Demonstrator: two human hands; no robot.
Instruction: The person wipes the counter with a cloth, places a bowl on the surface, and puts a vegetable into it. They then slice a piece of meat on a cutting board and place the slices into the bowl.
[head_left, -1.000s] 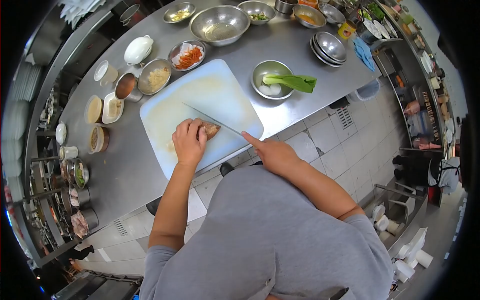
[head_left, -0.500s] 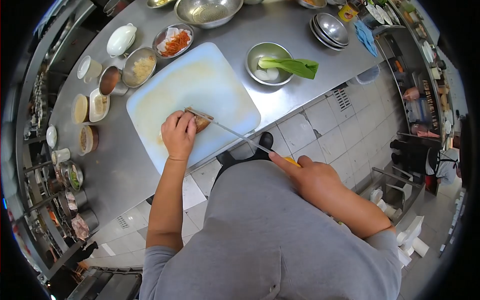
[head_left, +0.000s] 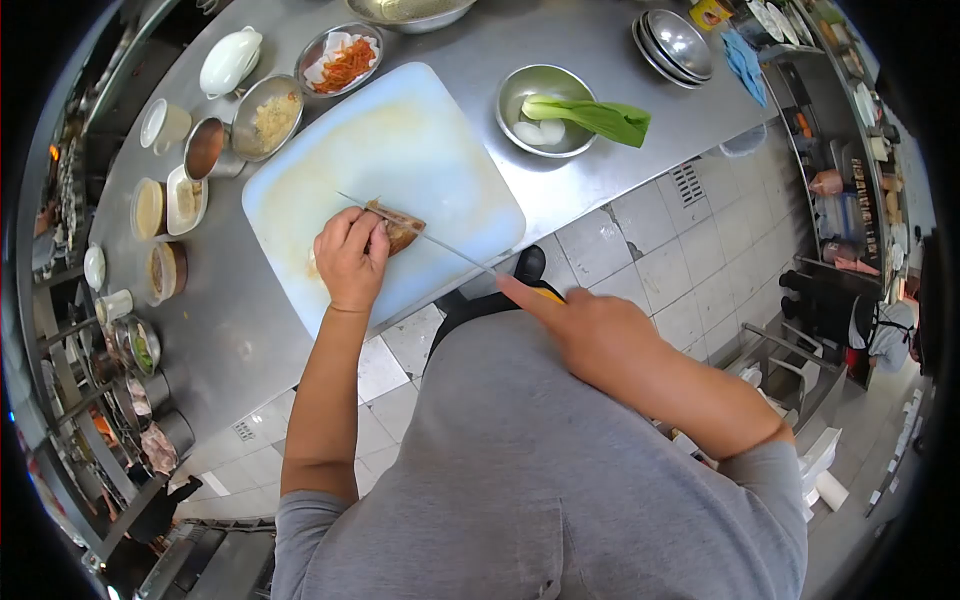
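On the white cutting board (head_left: 410, 125) lies a piece of brown cooked meat (head_left: 403, 236). The curled fingers of my left hand (head_left: 348, 268) press on its left end and hold it down. My right hand (head_left: 598, 335) is wrapped round the yellow handle of a long, thin knife (head_left: 462, 255), index finger stretched along its spine. The blade lies across the meat close beside my left fingertips, and its tip reaches past them over the board.
A steel bowl (head_left: 512, 140) right of the board holds a green leafy stalk (head_left: 600, 120) and white egg-like pieces (head_left: 540, 132). Shredded orange food (head_left: 345, 65) fills another bowl behind. Several containers line the left side; stacked bowls (head_left: 680, 45) and a blue cloth (head_left: 743, 65) sit far right.
My right hand has moved forward and left, sliding the knife so its tip now sticks out beyond my left fingers. My left hand still holds the meat. The view has shifted slightly.
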